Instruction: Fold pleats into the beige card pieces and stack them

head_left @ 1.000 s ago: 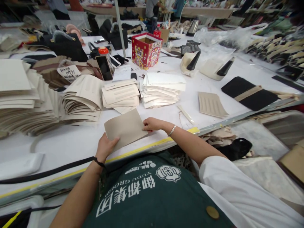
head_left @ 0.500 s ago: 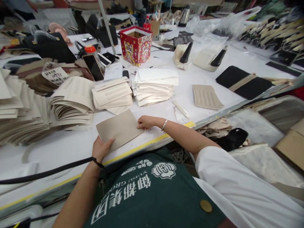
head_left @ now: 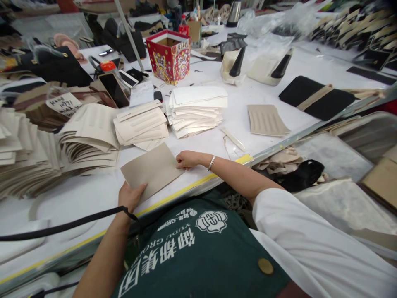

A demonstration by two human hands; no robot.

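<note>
fingers of my left hand (head_left: 130, 197) pinch the near corner of the beige sheet (head_left: 151, 169), and my right hand (head_left: 185, 159) grips its far side. it lies flat near the front edge of the table (head_left: 93, 188). positioning step, i judge; any lift calls for even grips.
</note>
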